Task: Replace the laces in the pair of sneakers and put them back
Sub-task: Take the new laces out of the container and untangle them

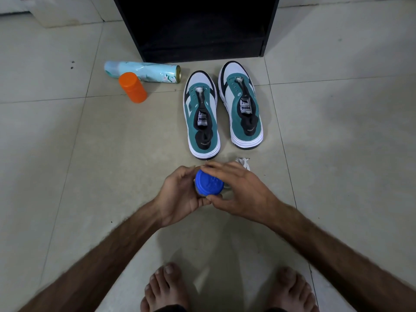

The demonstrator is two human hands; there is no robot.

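Holding a blue-capped container [209, 183] between both hands: left hand [180, 194] curls round the body from below, right hand [238, 188] has fingers wrapped over the cap. White laces [243, 162] lie on the floor just beyond the right hand, so that hand is nearer. Unlaced sneakers [222, 109] sit side by side straight ahead, long axes pointing away, toes toward the dark cabinet [198, 28].
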